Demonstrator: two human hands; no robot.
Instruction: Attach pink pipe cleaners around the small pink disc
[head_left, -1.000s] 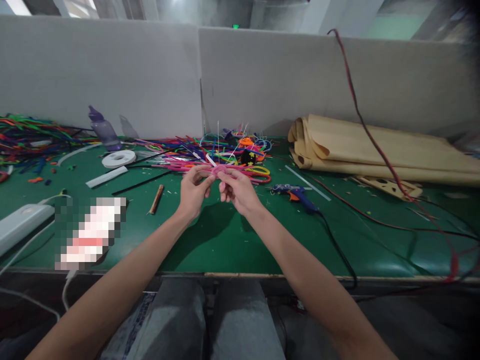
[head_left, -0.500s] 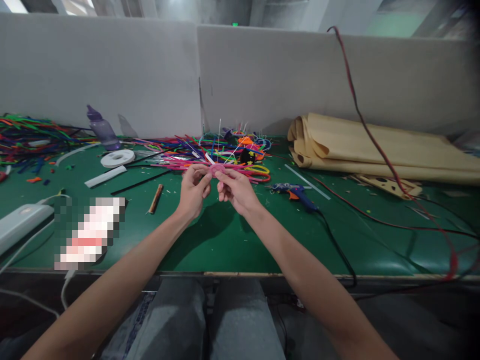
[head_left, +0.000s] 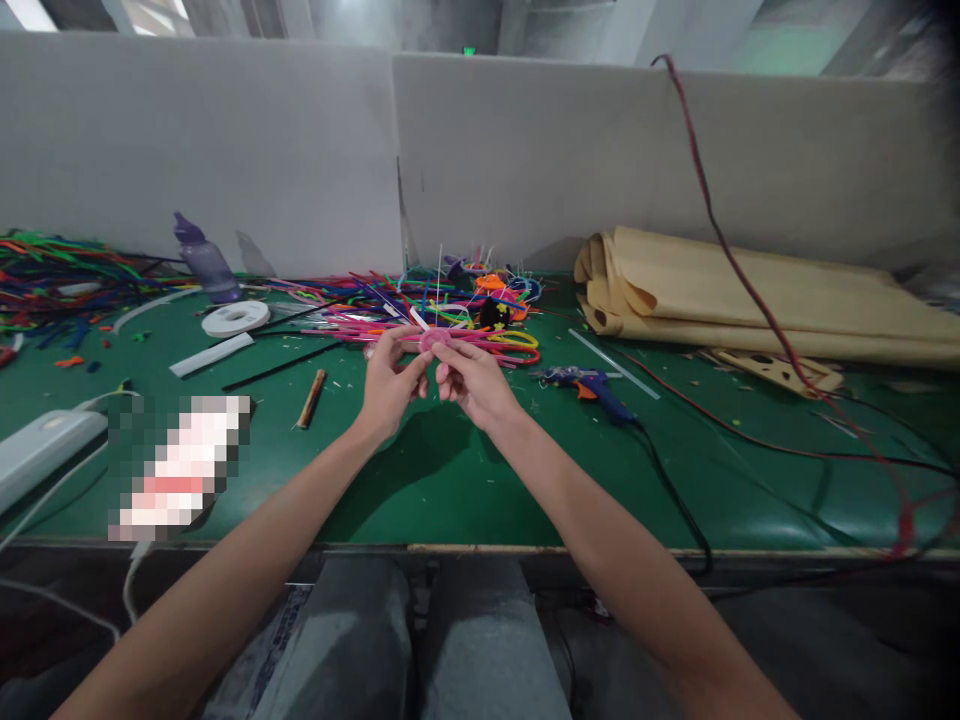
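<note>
A small round pink piece (head_left: 433, 341) is pinched between my two hands, just in front of the heap of coloured stems. My left hand (head_left: 394, 378) grips its left side with thumb and forefinger. On the right side, my right hand (head_left: 472, 378) holds it the same way, the other fingers curled. Pink stems (head_left: 337, 332) lie behind the fingers, and a yellow looped stem (head_left: 521, 340) is right of them. Whether any stem is attached to the pink piece is too small to tell.
A blue glue gun (head_left: 592, 388) lies to the right, its cord over the table edge. Rolled brown paper (head_left: 750, 290) is behind it. Leftward are a white spool (head_left: 235, 318), purple bottle (head_left: 206, 262), brown stick (head_left: 311, 398) and white power strip (head_left: 49, 450).
My left fingers have shifted slightly to the right and closer to my right hand. The round pink piece shows more plainly between the fingertips.
</note>
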